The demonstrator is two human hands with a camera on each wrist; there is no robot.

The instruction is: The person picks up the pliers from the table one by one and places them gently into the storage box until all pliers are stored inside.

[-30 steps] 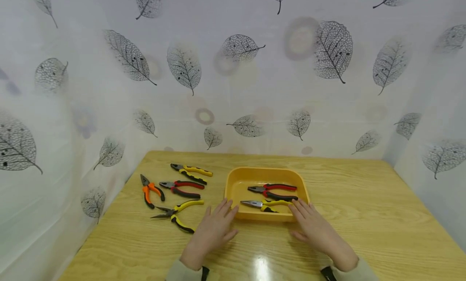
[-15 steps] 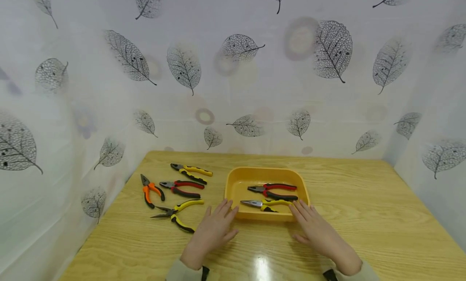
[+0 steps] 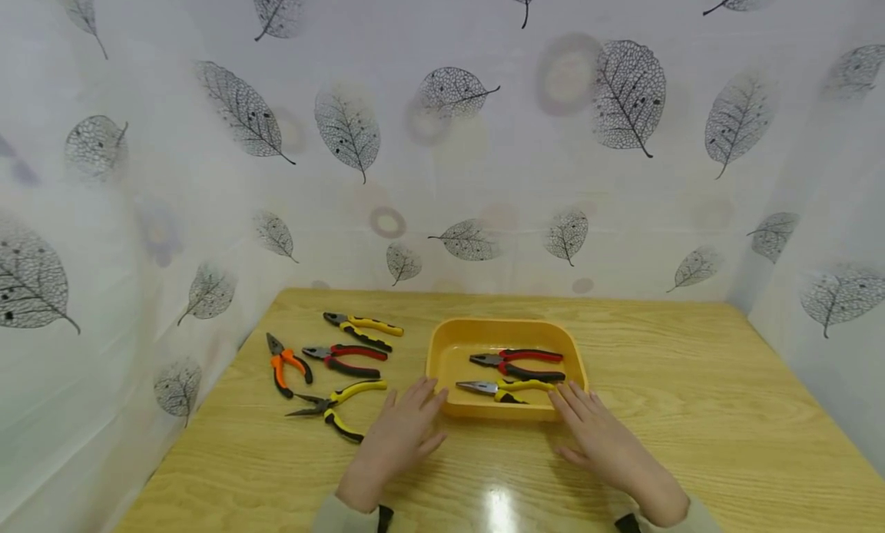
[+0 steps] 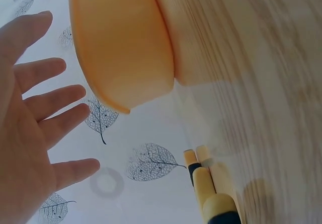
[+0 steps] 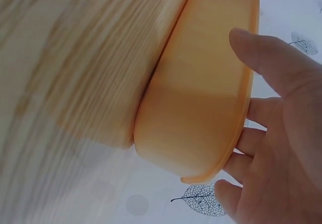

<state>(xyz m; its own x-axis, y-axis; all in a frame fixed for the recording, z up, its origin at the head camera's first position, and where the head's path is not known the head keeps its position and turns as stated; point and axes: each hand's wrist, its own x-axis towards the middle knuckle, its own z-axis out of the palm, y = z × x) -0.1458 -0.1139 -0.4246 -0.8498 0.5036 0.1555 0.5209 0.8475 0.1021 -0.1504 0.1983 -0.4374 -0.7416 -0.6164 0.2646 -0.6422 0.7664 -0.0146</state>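
Note:
A yellow plastic tray [image 3: 508, 413] stands on the wooden table, holding red-and-black combination pliers [image 3: 512, 355] and yellow-and-black long-nose pliers [image 3: 487, 387]. My left hand [image 3: 394, 435] is at the tray's front left corner, fingers spread and straight. In the left wrist view, a gap shows between those fingers and the tray wall [image 4: 126, 38]. At the front right corner, my right hand [image 3: 604, 442] lays its fingers over the rim, close to the yellow handle. The right wrist view shows its thumb [image 5: 251, 48] stretched along the outside, not curled in; the other fingertips are hidden behind the rim.
Left of the tray lie several pliers: yellow-and-black combination pliers [image 3: 373, 322], red-and-black ones [image 3: 333, 355], orange-and-black long-nose pliers [image 3: 278, 359], and opened yellow-and-black long-nose pliers [image 3: 328, 404] beside my left hand. A leaf-patterned curtain [image 3: 442, 172] borders the table [image 3: 691, 379].
My left hand has shifted slightly left, off the tray's corner, partly covering the yellow long-nose pliers' handle end. The right hand, tray and pliers stay in place.

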